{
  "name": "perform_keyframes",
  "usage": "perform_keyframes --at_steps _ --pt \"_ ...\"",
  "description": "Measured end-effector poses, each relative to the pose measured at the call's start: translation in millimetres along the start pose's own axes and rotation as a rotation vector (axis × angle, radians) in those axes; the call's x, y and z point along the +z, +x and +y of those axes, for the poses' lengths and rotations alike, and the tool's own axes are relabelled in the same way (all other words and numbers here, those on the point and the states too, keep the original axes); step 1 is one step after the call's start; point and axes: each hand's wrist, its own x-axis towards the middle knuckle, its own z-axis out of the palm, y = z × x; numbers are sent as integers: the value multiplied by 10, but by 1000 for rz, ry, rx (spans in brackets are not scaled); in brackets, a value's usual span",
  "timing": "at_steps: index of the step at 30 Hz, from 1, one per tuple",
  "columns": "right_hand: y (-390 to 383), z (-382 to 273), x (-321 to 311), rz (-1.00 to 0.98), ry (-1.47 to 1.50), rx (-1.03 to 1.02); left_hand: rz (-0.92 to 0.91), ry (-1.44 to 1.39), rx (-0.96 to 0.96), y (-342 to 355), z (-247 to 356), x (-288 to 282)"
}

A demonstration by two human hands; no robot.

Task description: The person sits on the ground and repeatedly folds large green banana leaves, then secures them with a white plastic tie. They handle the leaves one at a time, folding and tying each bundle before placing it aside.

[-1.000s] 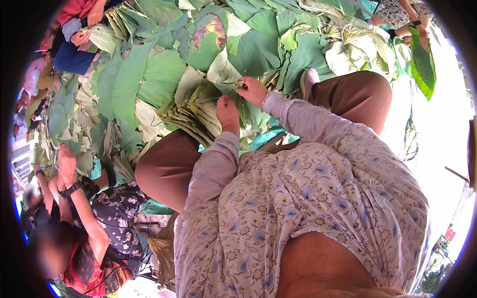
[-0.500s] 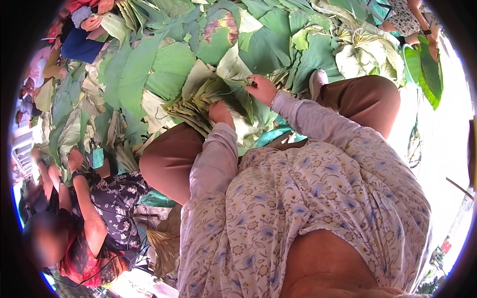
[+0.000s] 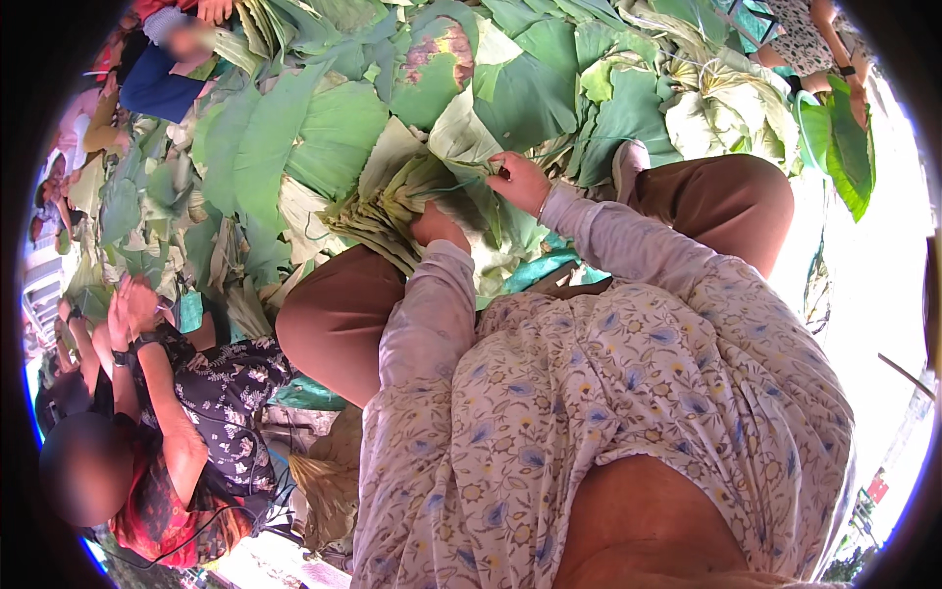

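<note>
Leaf stack (image 3: 378, 211) touches left hand (image 3: 438, 227), grip unclear; right hand (image 3: 520, 184), now farther off, pinches cord (image 3: 457, 186).

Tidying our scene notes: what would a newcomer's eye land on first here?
First, the large green leaves spread across the upper half, with one brown-blotched leaf near top centre. Next, the floral shirt filling the lower middle. Then, just above centre, the left hand at a layered leaf stack and the right hand by the lower edge of a pale leaf.
</note>
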Motion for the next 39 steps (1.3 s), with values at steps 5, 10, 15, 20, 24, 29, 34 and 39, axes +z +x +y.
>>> perform_keyframes --at_steps 5,10,15,20,24,29,34,39 --pt "9 59 -86 17 -7 41 176 333 163 -719 339 209" --pt "1 -11 -27 12 19 21 8 249 274 -321 213 59" --pt "5 21 -81 28 0 15 -189 445 461 -837 552 124" --pt "75 42 -66 21 35 -18 -561 852 1114 -1088 298 306" --pt "16 -92 -139 -129 -107 12 -644 936 1017 -1033 314 225" --pt "-24 47 -46 -16 -128 47 -413 786 896 -931 456 55" --pt "17 9 -21 -7 -63 44 283 346 745 -177 512 -130" --pt "7 115 20 30 -61 22 106 149 537 -239 636 -135"
